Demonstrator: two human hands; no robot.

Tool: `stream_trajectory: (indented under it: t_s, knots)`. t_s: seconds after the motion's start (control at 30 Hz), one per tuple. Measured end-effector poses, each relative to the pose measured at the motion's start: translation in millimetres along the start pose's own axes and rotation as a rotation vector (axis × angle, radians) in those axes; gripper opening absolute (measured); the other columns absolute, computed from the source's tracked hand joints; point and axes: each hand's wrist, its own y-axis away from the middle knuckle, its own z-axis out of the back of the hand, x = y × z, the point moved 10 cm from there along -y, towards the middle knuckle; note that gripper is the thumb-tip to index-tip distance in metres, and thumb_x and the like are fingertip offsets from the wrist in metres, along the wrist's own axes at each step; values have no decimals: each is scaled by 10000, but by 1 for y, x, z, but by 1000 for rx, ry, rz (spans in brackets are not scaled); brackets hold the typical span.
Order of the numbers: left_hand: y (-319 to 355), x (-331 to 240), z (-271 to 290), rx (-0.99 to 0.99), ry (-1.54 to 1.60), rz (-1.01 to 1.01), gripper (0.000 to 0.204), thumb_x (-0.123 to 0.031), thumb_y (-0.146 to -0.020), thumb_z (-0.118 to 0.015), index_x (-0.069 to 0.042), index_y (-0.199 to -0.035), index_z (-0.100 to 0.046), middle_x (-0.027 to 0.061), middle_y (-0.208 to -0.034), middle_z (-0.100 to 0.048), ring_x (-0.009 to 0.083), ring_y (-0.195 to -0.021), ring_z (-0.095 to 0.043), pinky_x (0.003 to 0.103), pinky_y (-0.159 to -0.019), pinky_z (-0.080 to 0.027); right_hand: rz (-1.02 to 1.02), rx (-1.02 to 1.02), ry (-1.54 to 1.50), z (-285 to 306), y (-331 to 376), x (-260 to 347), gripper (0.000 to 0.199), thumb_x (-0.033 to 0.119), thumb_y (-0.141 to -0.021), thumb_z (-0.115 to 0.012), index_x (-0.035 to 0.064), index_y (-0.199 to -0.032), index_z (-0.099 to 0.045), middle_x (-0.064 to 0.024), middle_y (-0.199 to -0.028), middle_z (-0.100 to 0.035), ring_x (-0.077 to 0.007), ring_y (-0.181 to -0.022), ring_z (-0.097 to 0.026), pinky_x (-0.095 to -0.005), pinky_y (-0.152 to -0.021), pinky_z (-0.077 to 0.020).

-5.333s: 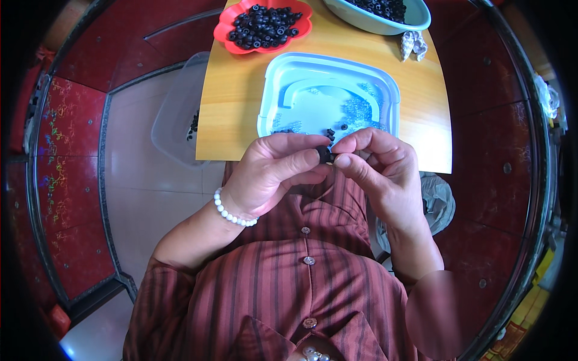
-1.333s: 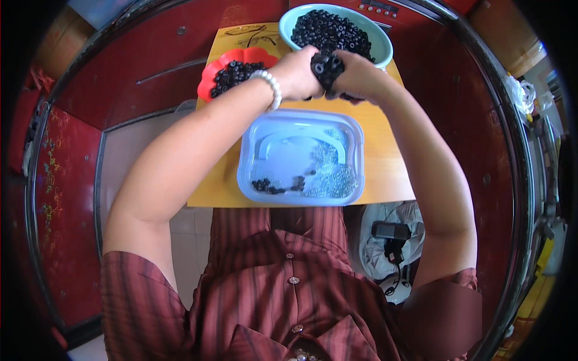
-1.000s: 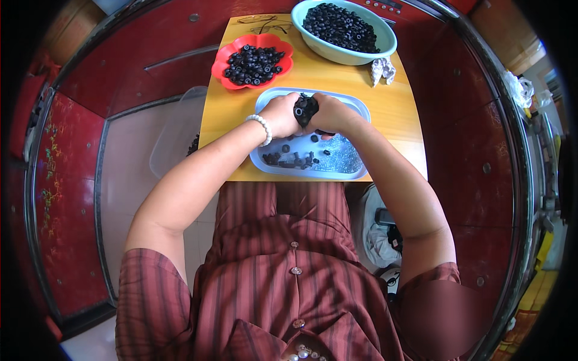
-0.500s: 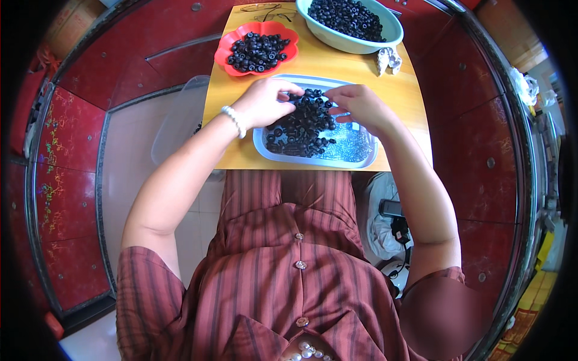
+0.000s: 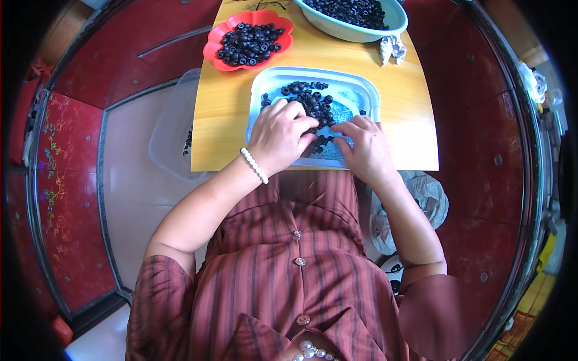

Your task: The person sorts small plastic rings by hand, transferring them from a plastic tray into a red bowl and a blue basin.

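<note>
A pale blue-white plastic tray holds a heap of small black ring-shaped pieces, with its patterned bottom showing at the right. My left hand reaches over the near left part of the tray, fingers bent and thumb apart from them, at the edge of the heap. Across a small gap, my right hand is at the tray's near right, its thumb and forefinger parted and pointing at the pieces. Nothing shows clearly held in either hand; some pieces are hidden beneath my fingers.
A red flower-shaped dish of black pieces stands at the far left of the wooden table. At the far right are a teal basin of similar pieces and a crumpled whitish thing. A clear plastic bin sits left of the table.
Both hands have come nearer to me, from the tray's far side to its near side. The black pieces are more spread out toward the far side, and the view has shifted slightly.
</note>
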Motion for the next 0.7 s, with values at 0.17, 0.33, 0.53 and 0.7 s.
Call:
stream_trajectory:
  t_s: [0.17,0.33,0.53,0.7]
  knots:
    - [11,18,-5,25,12,-14,99,-97,-711,-694,-109,-807,-676,28,-803,-586,233,-776,-565,354,-706,-460,-22,65,66,-5,5,-6,141,165,-734,-658,123,-864,-690,-74,-824,-608,-266,-868,-586,-396,-799,-406]
    - [13,25,0,22,41,30,151,-59,-721,-669,-76,-871,-667,50,-831,-603,251,-774,-567,367,-728,-472,-36,40,45,-5,2,-10,110,168,-744,-644,119,-834,-685,-72,-810,-610,-260,-854,-591,-392,-782,-402]
    - [12,26,4,21,52,57,161,-43,-734,-670,-53,-896,-672,62,-853,-609,210,-753,-579,317,-681,-480,-7,61,123,-12,-7,-6,83,168,-756,-632,115,-805,-674,-70,-808,-611,-253,-836,-599,-392,-775,-397]
    - [32,44,-4,145,508,366,159,-32,-796,-653,-36,-954,-660,36,-846,-617,87,-702,-569,214,-624,-465,-54,48,74,-11,-3,-9,78,173,-755,-634,117,-802,-662,-65,-795,-604,-246,-827,-606,-390,-770,-394]
